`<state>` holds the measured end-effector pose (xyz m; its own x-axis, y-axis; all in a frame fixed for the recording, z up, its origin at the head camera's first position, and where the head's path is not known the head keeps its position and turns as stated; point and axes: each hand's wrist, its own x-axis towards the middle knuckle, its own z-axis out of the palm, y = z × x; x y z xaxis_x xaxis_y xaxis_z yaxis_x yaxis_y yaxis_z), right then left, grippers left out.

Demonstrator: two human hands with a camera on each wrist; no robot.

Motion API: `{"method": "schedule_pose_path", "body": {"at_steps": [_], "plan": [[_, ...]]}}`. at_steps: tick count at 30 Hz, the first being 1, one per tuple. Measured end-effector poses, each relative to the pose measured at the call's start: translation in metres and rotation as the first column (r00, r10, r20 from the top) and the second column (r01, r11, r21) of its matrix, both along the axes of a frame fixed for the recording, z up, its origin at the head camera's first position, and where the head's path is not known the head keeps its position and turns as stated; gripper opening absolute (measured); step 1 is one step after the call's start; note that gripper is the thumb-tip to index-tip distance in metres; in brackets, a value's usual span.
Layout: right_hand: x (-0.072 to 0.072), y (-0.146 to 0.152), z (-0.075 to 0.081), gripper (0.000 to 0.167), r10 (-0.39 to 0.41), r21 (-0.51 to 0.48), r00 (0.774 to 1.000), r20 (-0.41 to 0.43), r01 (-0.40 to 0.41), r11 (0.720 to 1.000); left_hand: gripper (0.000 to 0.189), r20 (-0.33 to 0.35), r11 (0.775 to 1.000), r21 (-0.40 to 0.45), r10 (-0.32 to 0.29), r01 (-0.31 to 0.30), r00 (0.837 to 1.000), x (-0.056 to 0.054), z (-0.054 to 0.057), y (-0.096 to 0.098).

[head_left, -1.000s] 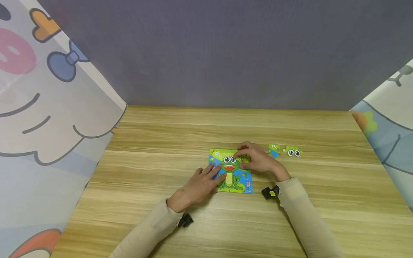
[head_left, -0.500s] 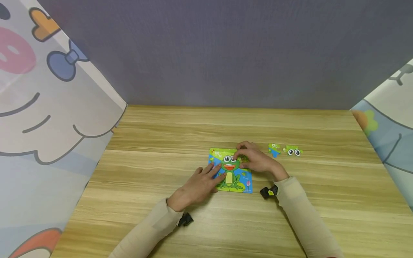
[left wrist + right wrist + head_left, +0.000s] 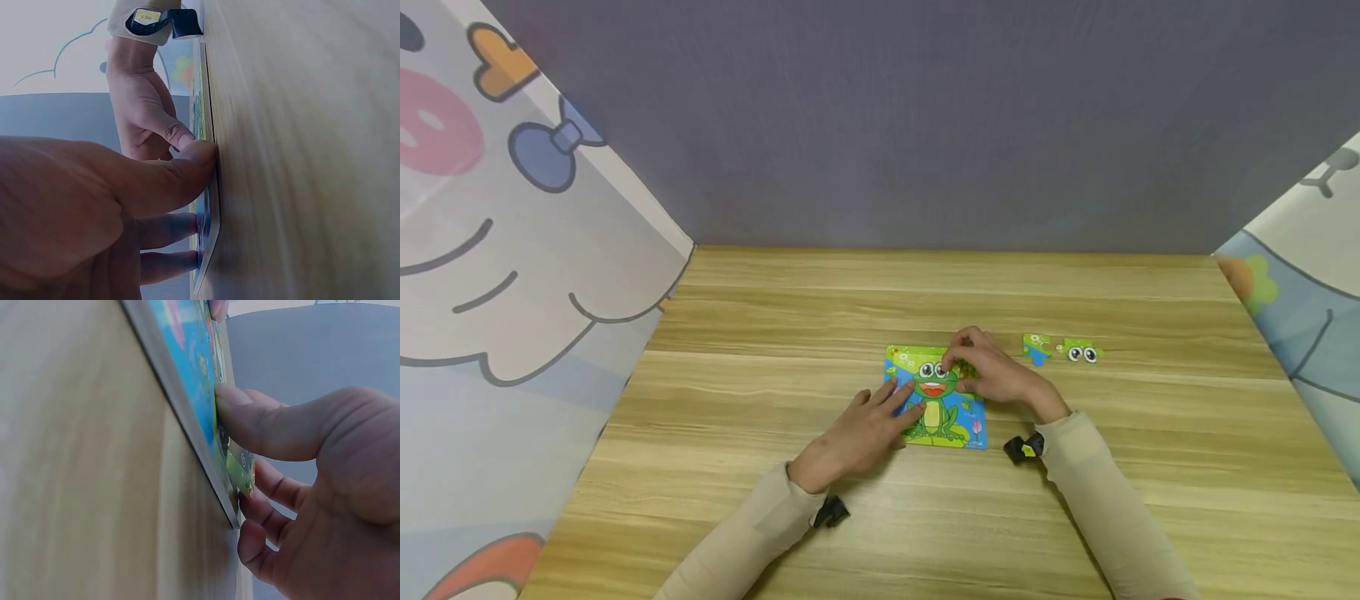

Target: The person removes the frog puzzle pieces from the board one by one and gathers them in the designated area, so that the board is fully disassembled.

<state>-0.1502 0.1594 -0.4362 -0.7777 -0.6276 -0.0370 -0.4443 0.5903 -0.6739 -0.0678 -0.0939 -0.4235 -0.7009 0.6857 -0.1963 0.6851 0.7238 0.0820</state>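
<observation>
A frog jigsaw puzzle (image 3: 934, 417) in a thin flat tray lies on the table in the head view. My left hand (image 3: 865, 433) rests on its left side with fingers spread, and the left wrist view shows the thumb (image 3: 194, 169) against the tray's edge. Over the upper right corner, my right hand (image 3: 996, 371) is bent down with curled fingers. Between its thumb and fingers in the right wrist view, it pinches a green puzzle piece (image 3: 241, 467), tilted up from the tray surface. In the head view that piece is mostly hidden under the hand.
Two loose puzzle pieces lie right of the tray: a green and blue one (image 3: 1037, 349) and one with frog eyes (image 3: 1082, 351). A grey panel (image 3: 955, 125) stands along the wooden table's (image 3: 790, 308) back edge. Cartoon-printed walls (image 3: 550, 267) flank both sides.
My right wrist has shifted very slightly left while its fingers stay at the puzzle's upper right corner. The left hand and the loose pieces have kept their places.
</observation>
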Motion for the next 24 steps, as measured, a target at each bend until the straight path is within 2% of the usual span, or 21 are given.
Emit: {"method": "schedule_pose_path", "body": {"at_steps": [7,15,24], "plan": [[0.001,0.001,0.001,0.031,-0.005,0.006,1.000,-0.013,0.006,1.000,0.055,0.002,1.000,-0.001,-0.002,0.002,1.000,0.000,-0.003,0.000],[0.001,0.004,0.003,0.066,-0.051,-0.020,0.998,0.024,0.051,0.998,0.055,0.008,1.000,0.007,0.001,-0.001,1.000,0.000,-0.002,0.000],[-0.002,0.011,0.003,0.060,-0.060,-0.077,0.997,0.039,0.063,0.995,0.055,0.022,1.000,0.010,0.009,-0.009,1.000,-0.001,-0.001,0.000]]}}
